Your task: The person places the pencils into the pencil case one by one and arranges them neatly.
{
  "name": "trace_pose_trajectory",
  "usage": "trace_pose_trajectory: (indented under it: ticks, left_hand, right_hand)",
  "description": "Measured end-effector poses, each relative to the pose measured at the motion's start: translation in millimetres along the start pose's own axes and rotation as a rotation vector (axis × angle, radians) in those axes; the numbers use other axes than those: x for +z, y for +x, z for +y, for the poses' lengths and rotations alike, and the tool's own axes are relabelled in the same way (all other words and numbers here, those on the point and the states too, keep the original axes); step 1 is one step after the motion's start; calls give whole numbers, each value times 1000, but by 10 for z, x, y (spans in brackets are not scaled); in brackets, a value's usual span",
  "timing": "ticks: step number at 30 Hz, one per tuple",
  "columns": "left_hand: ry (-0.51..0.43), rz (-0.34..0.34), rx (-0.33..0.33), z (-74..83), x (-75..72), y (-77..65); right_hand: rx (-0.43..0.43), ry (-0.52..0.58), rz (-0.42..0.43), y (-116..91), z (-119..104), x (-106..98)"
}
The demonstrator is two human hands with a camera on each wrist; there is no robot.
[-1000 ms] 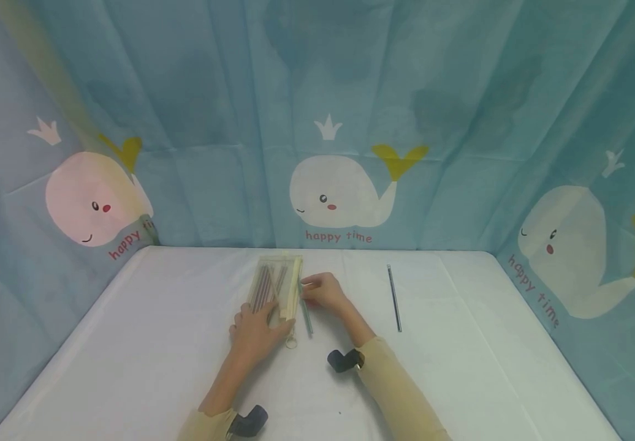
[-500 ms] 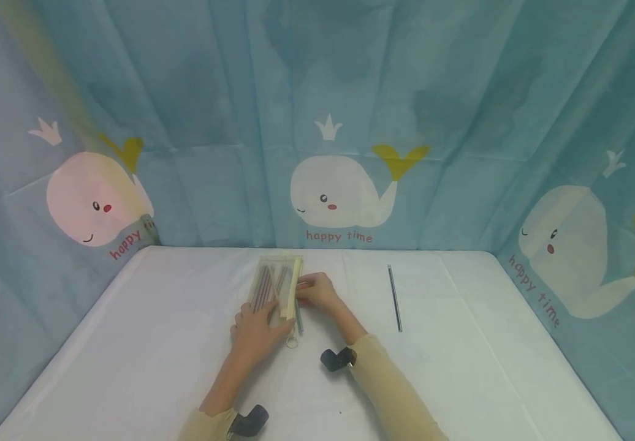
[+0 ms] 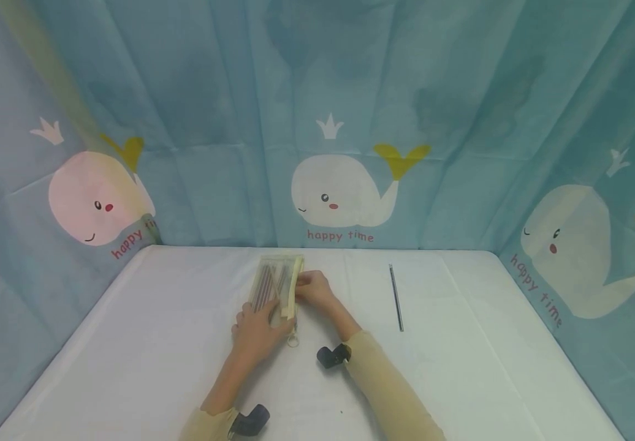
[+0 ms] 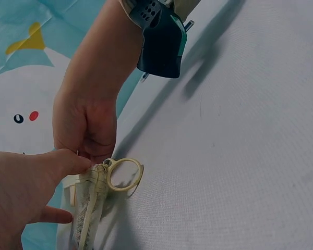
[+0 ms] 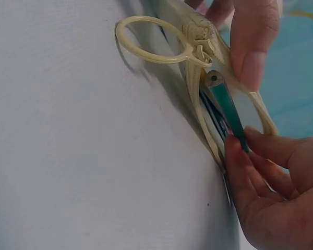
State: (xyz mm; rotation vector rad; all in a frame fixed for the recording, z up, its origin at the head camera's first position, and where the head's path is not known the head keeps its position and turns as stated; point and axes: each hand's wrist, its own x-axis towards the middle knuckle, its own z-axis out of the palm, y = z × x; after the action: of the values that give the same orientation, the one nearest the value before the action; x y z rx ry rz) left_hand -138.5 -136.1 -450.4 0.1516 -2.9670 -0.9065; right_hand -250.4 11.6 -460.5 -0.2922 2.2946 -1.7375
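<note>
A pale yellow pencil case (image 3: 298,275) of see-through mesh lies near the table's far side, with several pencils showing inside. My left hand (image 3: 258,334) lies across its near end and grips it, thumb (image 5: 253,67) at the parted zip edge. At the opening on the case's right side, my right hand (image 3: 317,290) pinches a green pencil (image 5: 228,107) between thumb and fingers. In the right wrist view this pencil lies within the opening, its end close to the zip's ring pull (image 5: 164,59). The head view hides the green pencil behind the case edge and hand.
A dark pencil (image 3: 396,300) lies apart on the white table (image 3: 461,367), right of my right hand. Blue curtains (image 3: 229,196) with printed whales stand behind and at both sides. Each wrist carries a black camera mount (image 3: 333,356).
My right hand has moved left with the green pencil, from beside the pencil case into its opening. The left hand keeps its place on the case.
</note>
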Motion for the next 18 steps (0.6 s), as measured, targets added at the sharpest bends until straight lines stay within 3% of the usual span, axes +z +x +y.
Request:
trace_pose_trajectory:
  ticks: [18]
  left_hand:
    - [-5, 0, 5, -10, 9, 4]
  right_hand:
    - [-24, -88, 15, 16, 24, 10]
